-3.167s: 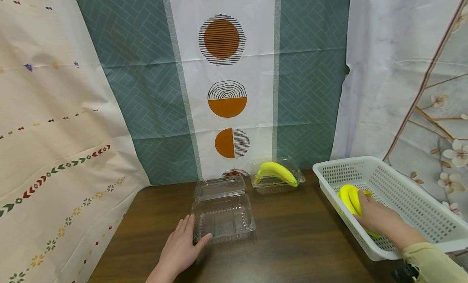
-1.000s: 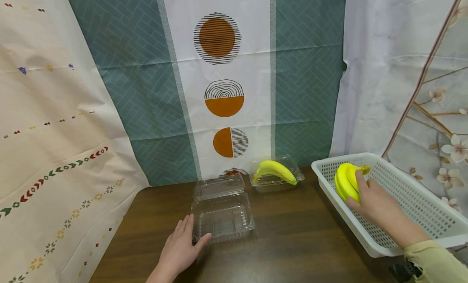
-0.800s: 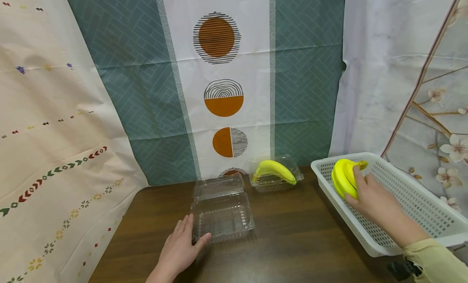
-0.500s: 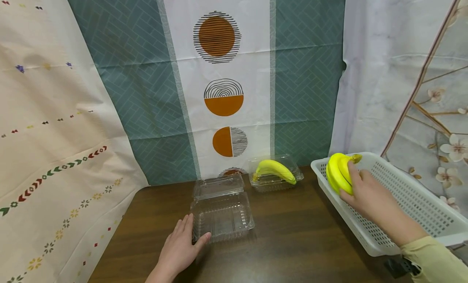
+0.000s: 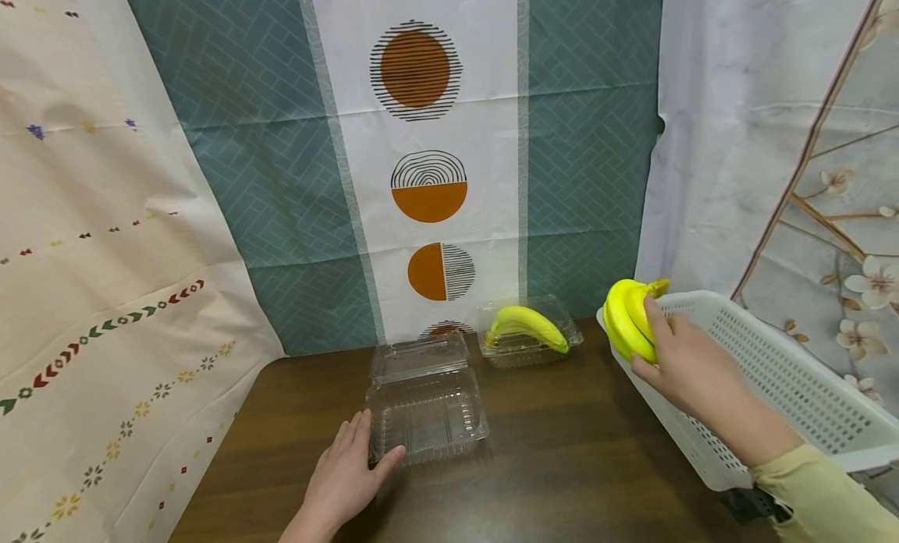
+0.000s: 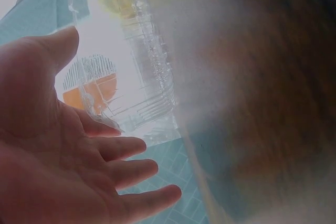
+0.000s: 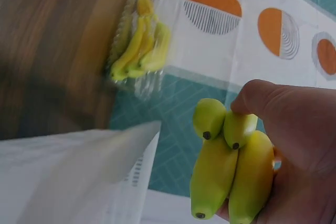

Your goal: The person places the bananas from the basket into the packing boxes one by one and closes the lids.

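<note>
My right hand [image 5: 691, 363] grips a bunch of yellow bananas [image 5: 627, 321] above the left rim of the white basket. In the right wrist view the bananas [image 7: 215, 174] show their green-tinged tips, with the thumb pressed against one of them. My left hand [image 5: 347, 469] lies with straight, spread fingers at the left side of a clear plastic clamshell box [image 5: 428, 414], whose lid [image 5: 421, 360] is folded back. From the left wrist view, the fingers [image 6: 131, 174] stand close beside the box [image 6: 142, 77]. Nothing sits inside that box.
A second clear box [image 5: 520, 361] at the back of the wooden table [image 5: 548, 449] holds another banana bunch [image 5: 527, 326]. The white perforated basket [image 5: 794, 371] stands on the right. Patterned cloths [image 5: 590, 137] hang behind and at both sides.
My right hand has lifted the banana bunch from inside the basket and carried it up and left to its rim. The left hand keeps its place by the box.
</note>
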Available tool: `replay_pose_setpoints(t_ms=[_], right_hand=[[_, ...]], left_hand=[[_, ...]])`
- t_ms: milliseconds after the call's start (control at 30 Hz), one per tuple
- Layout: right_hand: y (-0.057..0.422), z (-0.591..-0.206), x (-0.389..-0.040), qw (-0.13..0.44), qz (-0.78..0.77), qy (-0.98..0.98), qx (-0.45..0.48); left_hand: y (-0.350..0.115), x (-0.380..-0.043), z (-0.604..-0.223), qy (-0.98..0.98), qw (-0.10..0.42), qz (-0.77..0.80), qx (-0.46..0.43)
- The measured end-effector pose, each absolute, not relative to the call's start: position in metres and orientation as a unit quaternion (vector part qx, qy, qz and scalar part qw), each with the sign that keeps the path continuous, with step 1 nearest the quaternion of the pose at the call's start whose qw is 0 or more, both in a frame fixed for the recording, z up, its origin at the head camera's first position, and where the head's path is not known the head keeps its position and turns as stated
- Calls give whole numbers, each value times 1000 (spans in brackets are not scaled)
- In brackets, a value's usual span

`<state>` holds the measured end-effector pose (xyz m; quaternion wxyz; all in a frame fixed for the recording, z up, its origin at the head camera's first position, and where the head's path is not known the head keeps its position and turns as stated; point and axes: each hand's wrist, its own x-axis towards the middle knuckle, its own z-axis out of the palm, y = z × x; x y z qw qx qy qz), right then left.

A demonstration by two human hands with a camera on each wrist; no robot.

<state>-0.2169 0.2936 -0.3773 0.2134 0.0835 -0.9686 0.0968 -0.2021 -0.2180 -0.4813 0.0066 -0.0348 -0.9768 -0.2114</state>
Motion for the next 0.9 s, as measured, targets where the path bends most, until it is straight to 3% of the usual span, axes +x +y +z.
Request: replay_pose_setpoints(t_ms=[900], right_hand=[[214,-374,-227,240,113,-949,172]], left_hand=[[-218,-201,-481,-977,6,-211,-32]])
